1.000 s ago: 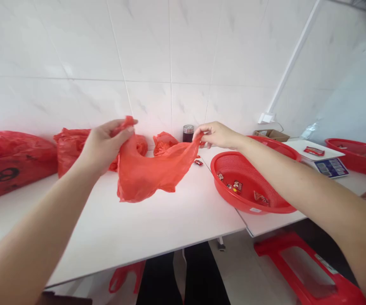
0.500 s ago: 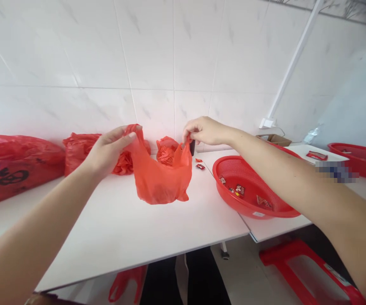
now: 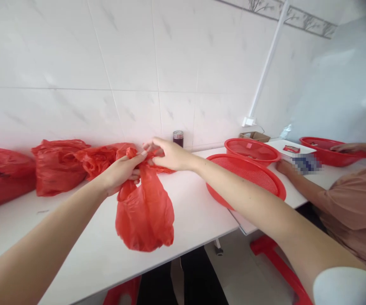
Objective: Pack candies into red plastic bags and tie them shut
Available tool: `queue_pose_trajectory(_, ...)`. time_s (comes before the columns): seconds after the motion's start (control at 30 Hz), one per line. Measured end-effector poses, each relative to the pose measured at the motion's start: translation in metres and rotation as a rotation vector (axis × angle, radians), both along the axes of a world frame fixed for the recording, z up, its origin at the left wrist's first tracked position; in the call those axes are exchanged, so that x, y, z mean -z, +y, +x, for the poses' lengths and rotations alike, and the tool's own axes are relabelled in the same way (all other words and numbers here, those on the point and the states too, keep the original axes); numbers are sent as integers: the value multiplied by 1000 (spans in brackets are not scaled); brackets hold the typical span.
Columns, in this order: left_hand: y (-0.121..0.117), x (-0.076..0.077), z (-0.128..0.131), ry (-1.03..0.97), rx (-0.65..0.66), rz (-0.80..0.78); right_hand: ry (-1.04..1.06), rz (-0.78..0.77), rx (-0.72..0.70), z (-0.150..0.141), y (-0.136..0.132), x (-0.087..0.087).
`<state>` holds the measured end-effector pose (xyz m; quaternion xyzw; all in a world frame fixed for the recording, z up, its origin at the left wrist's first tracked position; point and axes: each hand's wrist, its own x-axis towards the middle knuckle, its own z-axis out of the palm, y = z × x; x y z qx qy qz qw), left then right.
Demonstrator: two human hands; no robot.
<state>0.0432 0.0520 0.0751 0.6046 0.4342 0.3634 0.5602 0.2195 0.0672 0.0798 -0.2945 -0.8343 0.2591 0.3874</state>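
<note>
A red plastic bag (image 3: 146,216) hangs bunched over the white table, its lower part rounded out; its contents are hidden. My left hand (image 3: 122,170) is closed around the gathered top of the bag, the thumb pressing on the plastic. My right hand (image 3: 169,154) is right beside it, fingers curled and pinching a handle of the bag where the plastic is drawn together. Behind both hands lie crumpled red plastic bags (image 3: 102,156) along the wall.
Two red plastic baskets (image 3: 214,160) (image 3: 252,157) stand on the right. A dark lidded cup (image 3: 178,138) is by the wall. At the left are a folded red bag bundle (image 3: 57,167) and a large red bag (image 3: 8,178). A co-worker's arm (image 3: 300,182) rests near a white tray (image 3: 276,146).
My hands have come together from holding the bag's handles apart, and its top is now bunched. The view has turned right, showing more of the co-worker. Candies in the near basket are now hidden.
</note>
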Motion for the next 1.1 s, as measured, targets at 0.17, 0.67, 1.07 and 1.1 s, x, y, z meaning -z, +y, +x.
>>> queue_pose_trajectory(0.17, 3, 11, -8, 94, 72, -8, 145, -14, 96, 12, -10, 25)
queue_pose_trajectory(0.67, 21, 50, 2, 753, -159, 915, 272, -300, -4, -6, 19, 93)
queue_pose_trajectory(1.07, 19, 79, -36, 636, -87, 616, 5, -106, 280, 17, 18, 121)
queue_pose_trajectory(1.1, 16, 87, -45, 611, -134, 572, -77, -41, 359, 25, 21, 128)
